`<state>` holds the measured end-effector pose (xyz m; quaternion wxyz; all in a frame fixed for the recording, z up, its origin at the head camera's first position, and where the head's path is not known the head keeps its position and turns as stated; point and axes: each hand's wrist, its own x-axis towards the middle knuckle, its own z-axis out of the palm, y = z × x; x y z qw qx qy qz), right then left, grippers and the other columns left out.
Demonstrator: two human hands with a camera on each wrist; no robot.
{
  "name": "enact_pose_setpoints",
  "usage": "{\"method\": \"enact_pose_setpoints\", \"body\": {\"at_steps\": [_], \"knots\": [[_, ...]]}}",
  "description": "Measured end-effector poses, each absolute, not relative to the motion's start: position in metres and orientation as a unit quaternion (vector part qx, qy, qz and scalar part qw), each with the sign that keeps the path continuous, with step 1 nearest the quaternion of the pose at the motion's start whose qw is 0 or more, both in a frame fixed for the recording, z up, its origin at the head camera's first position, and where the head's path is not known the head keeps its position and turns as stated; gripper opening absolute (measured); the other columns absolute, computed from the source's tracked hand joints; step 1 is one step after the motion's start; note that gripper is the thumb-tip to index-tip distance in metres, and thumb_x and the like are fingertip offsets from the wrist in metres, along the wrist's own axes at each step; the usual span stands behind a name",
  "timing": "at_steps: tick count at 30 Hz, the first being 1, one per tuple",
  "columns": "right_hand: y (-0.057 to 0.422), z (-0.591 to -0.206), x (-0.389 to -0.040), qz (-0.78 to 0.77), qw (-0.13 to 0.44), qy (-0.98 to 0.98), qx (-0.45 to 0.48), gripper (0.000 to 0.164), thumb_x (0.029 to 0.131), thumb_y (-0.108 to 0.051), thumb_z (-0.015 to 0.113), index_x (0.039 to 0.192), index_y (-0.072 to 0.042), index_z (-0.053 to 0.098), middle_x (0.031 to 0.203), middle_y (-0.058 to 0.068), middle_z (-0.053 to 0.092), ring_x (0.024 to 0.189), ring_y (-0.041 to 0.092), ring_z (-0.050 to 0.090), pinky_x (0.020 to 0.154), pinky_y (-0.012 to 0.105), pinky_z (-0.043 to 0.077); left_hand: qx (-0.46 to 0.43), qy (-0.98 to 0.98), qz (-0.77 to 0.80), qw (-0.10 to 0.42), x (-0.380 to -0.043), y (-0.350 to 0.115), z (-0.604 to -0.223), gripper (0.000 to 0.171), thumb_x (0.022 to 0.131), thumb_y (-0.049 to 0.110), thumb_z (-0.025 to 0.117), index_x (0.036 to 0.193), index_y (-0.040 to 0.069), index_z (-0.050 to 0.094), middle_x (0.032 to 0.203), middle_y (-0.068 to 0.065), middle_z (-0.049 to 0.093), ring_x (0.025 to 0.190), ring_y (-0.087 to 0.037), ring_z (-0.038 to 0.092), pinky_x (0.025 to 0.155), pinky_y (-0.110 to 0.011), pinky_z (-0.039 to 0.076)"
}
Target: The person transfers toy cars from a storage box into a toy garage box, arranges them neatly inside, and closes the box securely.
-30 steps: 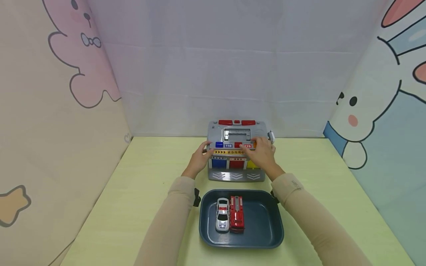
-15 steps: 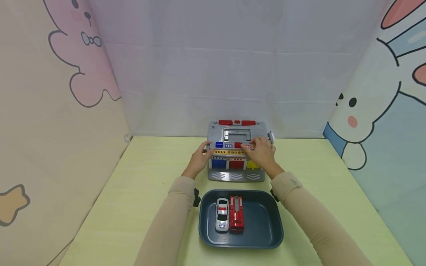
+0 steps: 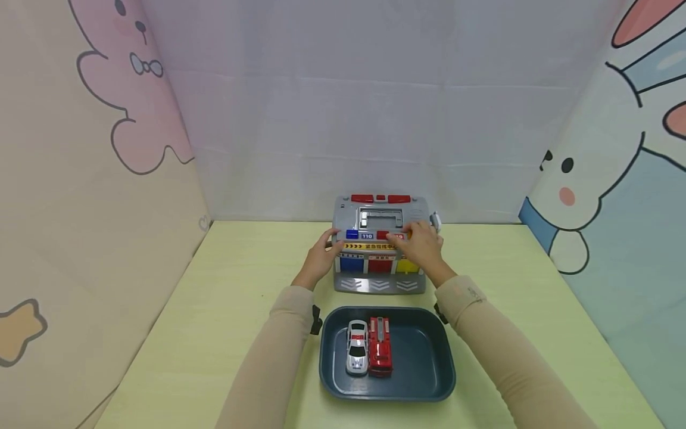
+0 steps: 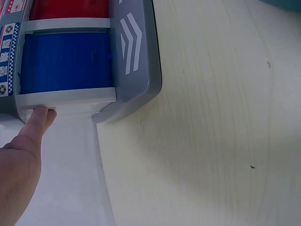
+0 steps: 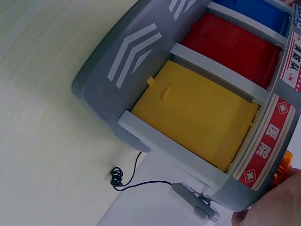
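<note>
A grey toy garage (image 3: 380, 285) stands at the back of the table, with blue, red and yellow doors, all down. My left hand (image 3: 318, 260) is at its left side; in the left wrist view, straight fingers (image 4: 40, 120) touch the side wall by the blue door (image 4: 66, 63). My right hand (image 3: 424, 245) rests on the upper right corner. Its thumb reaches the red button (image 3: 382, 235), and its other fingers cover most of an orange button (image 5: 283, 165). The yellow door (image 5: 195, 115) fills the middle of the right wrist view.
In front of the garage sits a dark blue tray (image 3: 423, 393) with a white toy police car (image 3: 356, 348) and a red toy fire truck (image 3: 380, 347). A grey handset (image 5: 195, 202) on a coiled black cord (image 5: 116, 176) hangs at the garage's right side. A curtain (image 3: 268, 149) hangs behind.
</note>
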<state>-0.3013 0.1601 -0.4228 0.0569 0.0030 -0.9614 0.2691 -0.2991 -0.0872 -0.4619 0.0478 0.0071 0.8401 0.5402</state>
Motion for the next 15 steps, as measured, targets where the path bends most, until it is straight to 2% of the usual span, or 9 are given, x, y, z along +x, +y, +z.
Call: {"method": "enact_pose_setpoints", "body": {"at_steps": [15], "knots": [[0.1586,-0.4213,-0.3017,0.289,0.047,-0.956,-0.015,0.055,0.087,-0.051,0.069,0.113,-0.003,0.060,0.116,0.017,0.049,0.110,0.035,0.039,0.097,0.054,0.029,0.015,0.839,0.542,0.045,-0.2999,-0.0869,-0.4614,0.049,0.101,0.040,0.052,0.147,0.026,0.040,0.141,-0.018,0.049,0.121,-0.035,0.053,0.098,-0.054,0.042]]}}
